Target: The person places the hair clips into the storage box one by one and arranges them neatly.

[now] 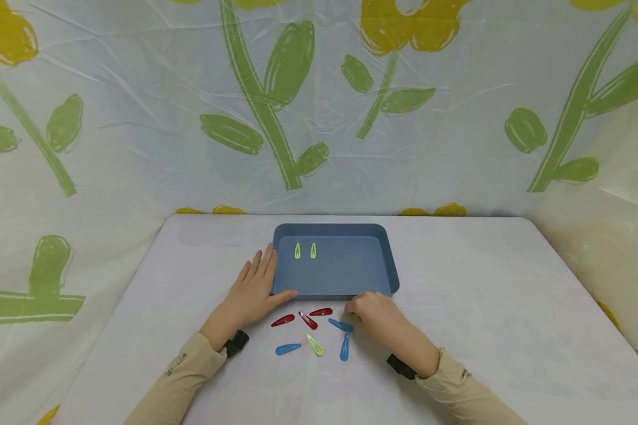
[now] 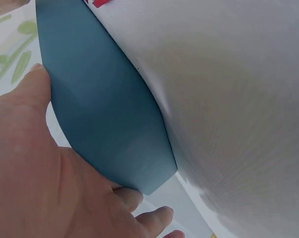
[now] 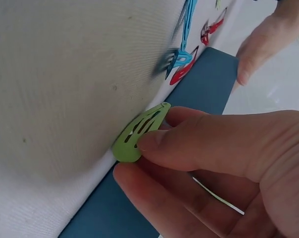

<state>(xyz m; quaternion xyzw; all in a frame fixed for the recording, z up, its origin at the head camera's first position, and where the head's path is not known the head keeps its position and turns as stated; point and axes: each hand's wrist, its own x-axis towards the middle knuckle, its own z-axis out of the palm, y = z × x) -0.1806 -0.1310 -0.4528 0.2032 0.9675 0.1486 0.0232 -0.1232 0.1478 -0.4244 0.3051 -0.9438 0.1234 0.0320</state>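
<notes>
My right hand (image 1: 378, 319) pinches a green snap hair clip (image 3: 142, 131) between thumb and fingers, by the near right edge of a blue-grey tray (image 1: 340, 297). In the head view that clip is hidden by the hand. My left hand (image 1: 252, 295) lies along the tray's left side with its fingers extended, the thumb at the near left corner; in the left wrist view the fingers touch the tray wall (image 2: 100, 99). Two green clips stand side by side in the tray's left part, a left one (image 1: 298, 251) and a right one (image 1: 313, 251).
On the white table (image 1: 484, 283) before the tray lie three red clips (image 1: 283, 320), three blue clips (image 1: 288, 349) and one green clip (image 1: 314, 345). One blue clip (image 1: 341, 324) is close to my right hand. Behind the table hangs a flowered sheet (image 1: 165, 147).
</notes>
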